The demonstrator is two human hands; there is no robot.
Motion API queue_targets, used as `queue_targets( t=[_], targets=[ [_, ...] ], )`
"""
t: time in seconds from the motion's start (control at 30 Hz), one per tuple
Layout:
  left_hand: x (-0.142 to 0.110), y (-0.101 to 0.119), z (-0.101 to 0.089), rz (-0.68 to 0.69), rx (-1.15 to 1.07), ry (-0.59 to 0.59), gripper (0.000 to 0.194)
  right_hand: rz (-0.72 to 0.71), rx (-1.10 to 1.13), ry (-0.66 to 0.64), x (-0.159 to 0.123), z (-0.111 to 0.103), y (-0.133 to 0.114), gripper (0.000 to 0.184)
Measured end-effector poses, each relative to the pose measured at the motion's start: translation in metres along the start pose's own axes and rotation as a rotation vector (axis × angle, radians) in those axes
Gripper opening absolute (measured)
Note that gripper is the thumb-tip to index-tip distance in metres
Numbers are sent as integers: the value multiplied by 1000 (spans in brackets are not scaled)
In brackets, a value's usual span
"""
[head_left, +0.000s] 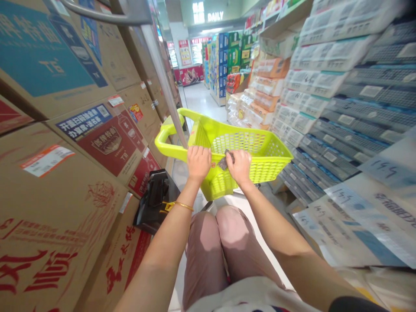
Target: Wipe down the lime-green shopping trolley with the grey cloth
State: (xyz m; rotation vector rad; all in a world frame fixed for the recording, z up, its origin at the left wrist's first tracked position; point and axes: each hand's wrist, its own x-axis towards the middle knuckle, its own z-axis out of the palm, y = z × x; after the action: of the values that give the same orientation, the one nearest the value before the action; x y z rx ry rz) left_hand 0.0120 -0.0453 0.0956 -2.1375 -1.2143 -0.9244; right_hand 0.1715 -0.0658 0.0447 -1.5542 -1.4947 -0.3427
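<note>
In front of my knees stands a lime-green plastic shopping basket [269, 167] with perforated walls. It is tilted and turned to the right. My left hand [199, 162] is closed over its near rim, close to the looped handle end, with a gold bangle on that wrist. Farther right along the same rim, my right hand [240, 164] also grips the edge. A small crumpled grey-brown thing [223, 164], perhaps cloth, sticks out by the right thumb. The part of the basket's inside that shows has nothing visible in it.
Stacked cardboard cartons [110, 143] line the left side. A black bag [156, 199] sits on the floor beside them. A metal pole [164, 82] rises past the basket handle. Piled wrapped paper packs [312, 86] fill the right. The tiled aisle [201, 97] runs ahead to more shelves.
</note>
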Motion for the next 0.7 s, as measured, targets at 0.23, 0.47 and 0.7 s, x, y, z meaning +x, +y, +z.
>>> queue_targets(
  t=[0.23, 0.47, 0.7],
  targets=[
    [0, 1, 2, -50, -84, -29, 36, 3, 234, 39, 8, 14, -48, 23],
    [-3, -5, 1, -34, -77, -38, 37, -114, 258, 5, 9, 24, -52, 24],
    [-4, -5, -2, 0, -60, -49, 35, -142, 148, 5, 0, 21, -22, 25]
  ],
)
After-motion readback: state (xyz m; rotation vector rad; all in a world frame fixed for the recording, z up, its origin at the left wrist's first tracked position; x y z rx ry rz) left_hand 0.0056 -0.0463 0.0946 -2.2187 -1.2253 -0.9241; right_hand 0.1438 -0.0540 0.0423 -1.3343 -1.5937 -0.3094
